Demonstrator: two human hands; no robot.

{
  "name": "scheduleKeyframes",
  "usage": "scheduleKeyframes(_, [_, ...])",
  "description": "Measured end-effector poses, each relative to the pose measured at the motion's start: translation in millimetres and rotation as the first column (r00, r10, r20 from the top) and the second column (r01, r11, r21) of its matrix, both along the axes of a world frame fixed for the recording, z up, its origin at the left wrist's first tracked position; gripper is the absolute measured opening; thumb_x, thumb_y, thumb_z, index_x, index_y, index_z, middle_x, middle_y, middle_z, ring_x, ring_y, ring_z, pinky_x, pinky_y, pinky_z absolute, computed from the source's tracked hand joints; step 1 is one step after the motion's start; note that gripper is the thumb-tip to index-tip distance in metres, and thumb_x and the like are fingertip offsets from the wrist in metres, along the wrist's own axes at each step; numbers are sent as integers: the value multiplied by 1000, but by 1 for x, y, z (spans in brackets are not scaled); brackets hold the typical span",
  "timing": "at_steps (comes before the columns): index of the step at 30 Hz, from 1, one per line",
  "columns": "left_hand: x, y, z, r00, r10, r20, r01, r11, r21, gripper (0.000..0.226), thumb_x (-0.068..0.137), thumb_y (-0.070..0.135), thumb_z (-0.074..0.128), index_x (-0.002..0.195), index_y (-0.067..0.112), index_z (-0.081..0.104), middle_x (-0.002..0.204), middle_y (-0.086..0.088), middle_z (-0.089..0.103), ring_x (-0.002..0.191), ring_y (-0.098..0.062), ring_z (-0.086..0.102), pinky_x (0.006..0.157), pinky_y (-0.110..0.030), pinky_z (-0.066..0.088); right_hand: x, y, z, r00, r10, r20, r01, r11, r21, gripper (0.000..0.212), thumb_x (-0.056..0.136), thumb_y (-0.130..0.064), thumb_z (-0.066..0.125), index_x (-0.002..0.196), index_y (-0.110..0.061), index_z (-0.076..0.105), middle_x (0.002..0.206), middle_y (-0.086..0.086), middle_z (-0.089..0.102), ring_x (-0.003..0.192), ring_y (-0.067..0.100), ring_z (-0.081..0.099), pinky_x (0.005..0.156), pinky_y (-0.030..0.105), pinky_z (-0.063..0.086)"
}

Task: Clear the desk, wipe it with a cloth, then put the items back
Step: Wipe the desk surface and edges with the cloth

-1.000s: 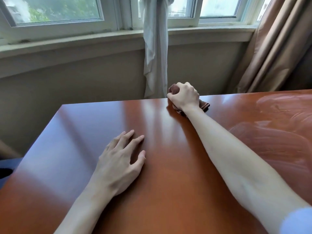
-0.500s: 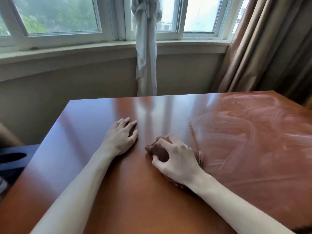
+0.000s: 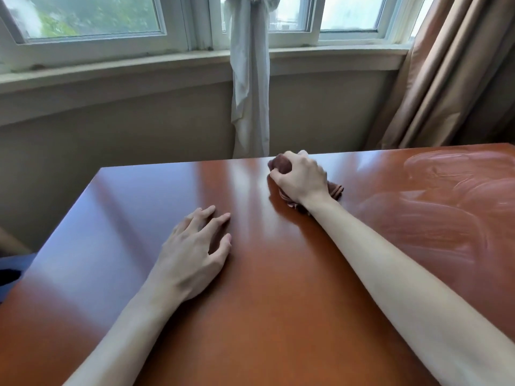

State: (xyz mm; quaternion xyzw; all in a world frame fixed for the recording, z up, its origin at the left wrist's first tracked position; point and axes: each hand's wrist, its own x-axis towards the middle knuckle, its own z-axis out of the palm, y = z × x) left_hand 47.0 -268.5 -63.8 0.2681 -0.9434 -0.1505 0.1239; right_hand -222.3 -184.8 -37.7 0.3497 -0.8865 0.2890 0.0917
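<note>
A glossy reddish-brown desk (image 3: 117, 218) fills the lower view. My right hand (image 3: 302, 181) grips a bunched brown cloth (image 3: 335, 189) and presses it on the desk close to the far edge, arm stretched out. Most of the cloth is hidden under the hand; a fold shows at the right and a lump by the thumb. My left hand (image 3: 195, 252) rests flat on the desk nearer to me, fingers spread and straight, holding nothing. Wet wipe streaks (image 3: 446, 207) cover the desk's right part.
Beyond the desk's far edge is a beige wall under a window sill (image 3: 139, 65). A tied white curtain (image 3: 250, 79) hangs at the middle, tan drapes (image 3: 451, 73) at the right. A dark blue object (image 3: 14, 270) sits left of the desk.
My right hand has pushed the cloth from the desk's middle back out to the far edge. My left hand stays flat on the desk. The view has shifted.
</note>
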Motion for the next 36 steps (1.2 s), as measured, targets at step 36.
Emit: scheduleKeyframes(36, [1, 4, 1, 999, 28, -38, -28, 1000, -2, 70, 86, 70, 9, 147, 50, 37, 158, 24, 27, 149, -1, 13, 119, -35, 28, -29, -22, 3, 999, 4, 42, -4, 1000, -9, 27, 85, -49, 63, 99, -25, 65, 99, 2, 57, 100, 35, 62, 75, 35, 39])
